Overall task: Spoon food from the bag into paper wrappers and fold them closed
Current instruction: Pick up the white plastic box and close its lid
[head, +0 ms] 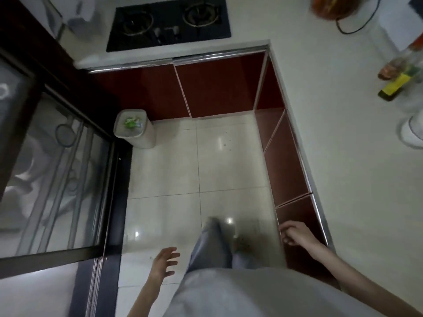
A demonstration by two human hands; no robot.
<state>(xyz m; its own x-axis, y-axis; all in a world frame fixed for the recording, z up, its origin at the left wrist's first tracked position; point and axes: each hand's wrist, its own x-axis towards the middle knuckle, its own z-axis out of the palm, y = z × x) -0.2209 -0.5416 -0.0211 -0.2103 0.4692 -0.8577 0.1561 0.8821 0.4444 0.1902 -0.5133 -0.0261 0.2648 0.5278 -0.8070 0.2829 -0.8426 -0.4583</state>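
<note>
Bag of food? Honestly can't spot it for sure from here, and no spoon or paper wrappers are visible either. The nearest candidate is a blurry orange-red bundle (329, 6) at the far end of the desk (343, 133), top right, but it's too smeared to call.

So my read is the step right now is just walking up to the work spot, nothing started yet. The desk is the big white L-shaped surface with dark red cupboard doors (217, 88) under it. The floor (206, 168) is glossy tile, so step steady and don't rush the turn. A black two-burner hob (169, 21) sits at the far side, with a small white bin (135, 129) on the floor below it.

On the right stretch of desk there are a couple of bottles (398, 78), one with a yellow label, plus a black cable (357, 26) further back. I'd keep elbows clear of those when reaching for the far corner.

Left hand (163, 261) is down by the leg, fingers spread apart, holding nothing. Right hand (295, 232) hangs beside the cupboard fronts, fingers loosely curled, also carrying nothing.
</note>
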